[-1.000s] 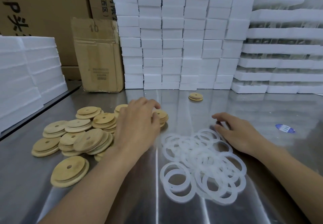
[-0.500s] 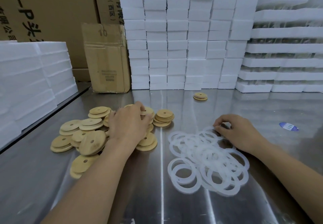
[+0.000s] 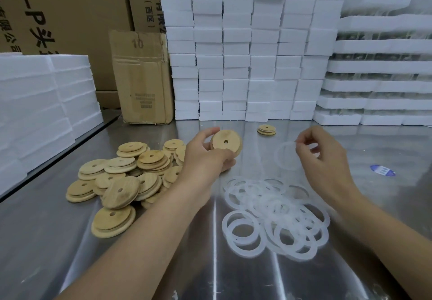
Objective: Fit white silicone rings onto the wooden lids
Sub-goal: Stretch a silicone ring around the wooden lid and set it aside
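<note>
My left hand (image 3: 203,159) grips one round wooden lid (image 3: 226,143) with a centre hole, raised above the metal table and tilted toward me. My right hand (image 3: 323,161) pinches a single white silicone ring (image 3: 284,157) by its upper edge; the ring hangs in the air to the right of the lid, apart from it. A heap of several wooden lids (image 3: 124,180) lies on the table at the left. A pile of several white rings (image 3: 275,215) lies in front of my right hand.
A small stack of lids (image 3: 266,130) sits farther back on the steel table (image 3: 46,241). White foam blocks (image 3: 245,49) wall the back and the left side (image 3: 42,98). A cardboard box (image 3: 142,77) stands at the back left. A blue-and-white sticker (image 3: 382,170) lies at the right.
My left hand has lifted one lid out of the heap. My right hand has picked a ring off the pile and raised it. The camera view shifted slightly.
</note>
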`<state>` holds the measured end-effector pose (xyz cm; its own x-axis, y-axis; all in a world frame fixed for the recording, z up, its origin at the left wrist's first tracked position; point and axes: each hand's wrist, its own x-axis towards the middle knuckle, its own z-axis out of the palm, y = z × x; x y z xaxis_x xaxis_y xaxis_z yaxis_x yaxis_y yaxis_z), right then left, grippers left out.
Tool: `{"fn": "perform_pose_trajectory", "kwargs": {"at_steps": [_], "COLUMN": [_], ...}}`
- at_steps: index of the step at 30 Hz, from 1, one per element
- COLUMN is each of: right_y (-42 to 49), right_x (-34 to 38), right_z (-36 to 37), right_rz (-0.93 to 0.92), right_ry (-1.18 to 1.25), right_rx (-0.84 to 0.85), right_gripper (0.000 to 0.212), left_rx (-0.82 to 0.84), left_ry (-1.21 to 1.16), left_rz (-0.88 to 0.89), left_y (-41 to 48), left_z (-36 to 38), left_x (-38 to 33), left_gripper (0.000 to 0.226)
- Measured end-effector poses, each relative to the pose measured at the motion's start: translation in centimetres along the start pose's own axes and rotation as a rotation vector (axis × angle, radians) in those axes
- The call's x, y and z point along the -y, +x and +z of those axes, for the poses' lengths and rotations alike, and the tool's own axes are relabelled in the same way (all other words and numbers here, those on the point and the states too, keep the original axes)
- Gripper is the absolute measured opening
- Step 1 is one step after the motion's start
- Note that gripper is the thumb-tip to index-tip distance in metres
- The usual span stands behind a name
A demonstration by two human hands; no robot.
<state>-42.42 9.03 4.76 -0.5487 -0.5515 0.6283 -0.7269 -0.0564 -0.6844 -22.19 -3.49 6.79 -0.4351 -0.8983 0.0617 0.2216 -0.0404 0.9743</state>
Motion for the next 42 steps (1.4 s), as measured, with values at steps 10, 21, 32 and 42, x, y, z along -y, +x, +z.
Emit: {"fn": "perform_pose_trajectory", "kwargs": {"at_steps": [10,21,32,42], "right_y": [-1.9,-1.7,-1.5,-1.3], "right_x": [4.0,2.8,2.2,1.5], "right_z": [1.0,2.1,2.4,2.4], "right_rz": [-0.094,0.043,0.029,0.052], "right_ry": [0.15,0.156,0.085,0.027], "right_rx": [0.25,0.261,0.271,0.288], "right_gripper": [0.007,0.012,0.011,0.011], "left_rx": [0.105,0.226,0.253,0.203], "left_ry": [-0.083,0.315,0.488,0.396], "left_rz": [-0.172,0.072,0.242,0.204], "left_y": [-0.7,-1.8,-1.3,-0.7], "left_z": [1.2,1.9,1.3,0.8], "left_x": [0.8,1.9,2.2,2.3], "left_gripper": [0.037,0.054,0.024,0.012]}}
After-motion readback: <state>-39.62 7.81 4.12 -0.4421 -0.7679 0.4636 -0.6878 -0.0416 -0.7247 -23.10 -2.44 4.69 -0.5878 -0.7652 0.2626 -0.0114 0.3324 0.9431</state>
